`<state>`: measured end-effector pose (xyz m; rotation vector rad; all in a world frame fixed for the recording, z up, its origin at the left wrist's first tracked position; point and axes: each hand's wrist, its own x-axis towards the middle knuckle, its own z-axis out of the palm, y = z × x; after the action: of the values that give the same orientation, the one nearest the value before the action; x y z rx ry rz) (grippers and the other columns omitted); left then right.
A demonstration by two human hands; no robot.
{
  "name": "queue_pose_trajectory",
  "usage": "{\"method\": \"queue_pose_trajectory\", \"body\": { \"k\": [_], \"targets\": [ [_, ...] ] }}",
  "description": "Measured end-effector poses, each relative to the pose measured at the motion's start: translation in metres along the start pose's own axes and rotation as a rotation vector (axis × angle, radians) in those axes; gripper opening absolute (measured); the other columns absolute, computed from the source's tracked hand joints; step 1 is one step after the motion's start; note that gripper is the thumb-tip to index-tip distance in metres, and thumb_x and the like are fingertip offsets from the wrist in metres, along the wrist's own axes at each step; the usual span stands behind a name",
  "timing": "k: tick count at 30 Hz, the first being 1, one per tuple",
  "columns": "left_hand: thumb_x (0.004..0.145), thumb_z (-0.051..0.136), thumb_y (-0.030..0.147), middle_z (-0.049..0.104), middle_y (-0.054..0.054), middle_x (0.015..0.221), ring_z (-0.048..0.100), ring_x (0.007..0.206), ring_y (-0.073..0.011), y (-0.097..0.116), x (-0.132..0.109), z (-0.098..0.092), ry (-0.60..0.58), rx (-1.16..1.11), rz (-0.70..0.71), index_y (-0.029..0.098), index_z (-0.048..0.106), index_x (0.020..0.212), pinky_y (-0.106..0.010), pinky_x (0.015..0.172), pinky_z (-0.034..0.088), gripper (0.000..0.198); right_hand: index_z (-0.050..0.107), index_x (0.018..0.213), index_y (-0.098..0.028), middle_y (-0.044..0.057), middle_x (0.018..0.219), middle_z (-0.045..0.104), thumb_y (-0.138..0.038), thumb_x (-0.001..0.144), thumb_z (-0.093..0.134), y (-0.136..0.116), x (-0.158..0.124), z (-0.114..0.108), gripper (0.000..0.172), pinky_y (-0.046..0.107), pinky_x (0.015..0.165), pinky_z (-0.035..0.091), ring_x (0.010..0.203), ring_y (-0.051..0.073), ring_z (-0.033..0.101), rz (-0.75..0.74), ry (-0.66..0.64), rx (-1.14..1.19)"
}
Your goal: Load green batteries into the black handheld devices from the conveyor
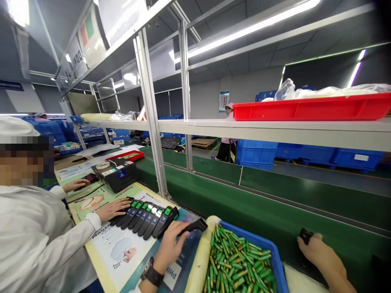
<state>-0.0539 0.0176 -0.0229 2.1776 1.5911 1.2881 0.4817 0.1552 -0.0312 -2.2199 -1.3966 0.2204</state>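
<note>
The left hand [171,245] has its fingers clamped on a slim black plastic handset [194,225] near the table's [143,190] far edge, with a blue plastic bin [277,262] of small green cylinders [238,264] between it and the right hand [325,258], whose fingers grip a dark, largely hidden object [305,235].

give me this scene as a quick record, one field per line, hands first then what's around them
left hand: left hand, wearing a watch, holds a black device
right hand: right hand grips a dark object, mostly hidden by the fingers
between hands: blue tray of small green cylinders
left of tray: row of black devices with green patches
co-worker: one hand at the row's far end
shelf: red tray on a white shelf
</note>
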Motion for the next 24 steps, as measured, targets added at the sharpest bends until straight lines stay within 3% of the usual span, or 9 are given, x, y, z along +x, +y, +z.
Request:
{"method": "queue_pose_trajectory", "body": {
  "k": [3,5,7,10,13,16,18,22,24],
  "targets": [
    [0.101,0.056,0.030,0.073,-0.008,0.118,0.065,0.108,-0.0224,0.040,-0.007,0.004,-0.047,-0.088,0.078,0.030,0.069,0.128,-0.038,0.095,0.056,0.030,0.032,0.159,-0.001,0.010,0.064,0.067,-0.066,0.094,0.042,-0.040,-0.054,-0.014,0.093,0.049,0.062,0.054,0.053,0.035,0.064,-0.175,-0.034,0.015],
    [0.100,0.057,0.026,0.073,-0.008,0.120,0.064,0.109,-0.0227,0.063,-0.011,0.007,-0.107,-0.095,0.150,0.032,0.067,0.130,-0.040,0.097,0.055,0.032,0.033,0.162,-0.012,0.010,0.085,0.072,-0.070,0.097,0.042,-0.079,-0.109,-0.022,0.088,0.042,0.065,0.057,0.065,0.030,0.069,-0.501,-0.266,0.258],
    [0.100,0.057,0.023,0.073,-0.007,0.122,0.063,0.110,-0.0228,0.080,-0.014,0.009,-0.165,-0.095,0.224,0.034,0.065,0.134,-0.041,0.098,0.054,0.037,0.032,0.164,-0.026,0.010,0.118,0.072,-0.061,0.103,0.045,-0.116,-0.165,-0.026,0.072,0.039,0.082,0.061,0.084,0.024,0.073,-0.812,-0.551,0.430],
    [0.098,0.059,0.021,0.072,-0.006,0.125,0.062,0.114,-0.0221,0.084,-0.016,0.008,-0.197,-0.113,0.286,0.036,0.064,0.135,-0.041,0.101,0.053,0.040,0.054,0.151,-0.027,0.012,0.139,0.066,-0.047,0.105,0.052,-0.150,-0.223,-0.028,0.051,0.040,0.102,0.056,0.118,0.028,0.068,-1.053,-0.661,0.440],
    [0.097,0.064,0.027,0.072,-0.005,0.126,0.062,0.118,-0.0222,0.059,-0.014,-0.002,-0.124,-0.104,0.221,0.034,0.068,0.128,-0.040,0.104,0.052,0.032,0.059,0.143,-0.023,0.014,0.132,0.069,-0.038,0.105,0.047,-0.151,-0.242,-0.038,0.042,0.040,0.092,0.061,0.112,0.030,0.071,-1.053,-0.458,0.385],
    [0.099,0.060,0.036,0.070,-0.007,0.125,0.063,0.120,-0.0228,0.015,-0.007,-0.013,0.024,0.076,0.022,0.029,0.071,0.121,-0.040,0.106,0.052,0.026,0.055,0.142,-0.026,0.013,0.125,0.071,-0.039,0.106,0.045,-0.134,-0.245,-0.046,0.039,0.037,0.074,0.063,0.100,0.030,0.074,-0.940,-0.110,0.415],
    [0.101,0.054,0.040,0.069,-0.009,0.124,0.063,0.120,-0.0237,-0.015,-0.005,-0.016,0.111,0.240,-0.110,0.025,0.071,0.117,-0.041,0.107,0.051,0.028,0.054,0.139,-0.027,0.012,0.118,0.073,-0.038,0.106,0.045,-0.127,-0.249,-0.041,0.037,0.037,0.071,0.062,0.095,0.031,0.074,-0.969,0.015,0.433],
    [0.100,0.048,0.045,0.068,-0.014,0.114,0.064,0.110,-0.0293,-0.051,-0.008,-0.015,0.186,0.401,-0.251,0.018,0.070,0.115,-0.047,0.100,0.053,0.038,0.062,0.123,-0.029,0.004,0.091,0.077,-0.035,0.106,0.041,-0.131,-0.259,-0.019,0.028,0.033,0.061,0.055,0.068,0.025,0.071,-1.068,-0.166,0.312],
    [0.100,0.047,0.049,0.069,-0.014,0.107,0.066,0.103,-0.0303,-0.058,-0.012,-0.014,0.169,0.442,-0.282,0.017,0.071,0.112,-0.047,0.094,0.054,0.041,0.061,0.123,-0.029,0.003,0.089,0.076,-0.041,0.106,0.040,-0.134,-0.253,-0.024,0.029,0.031,0.057,0.052,0.064,0.024,0.069,-0.959,-0.237,0.321]
  ]
}}
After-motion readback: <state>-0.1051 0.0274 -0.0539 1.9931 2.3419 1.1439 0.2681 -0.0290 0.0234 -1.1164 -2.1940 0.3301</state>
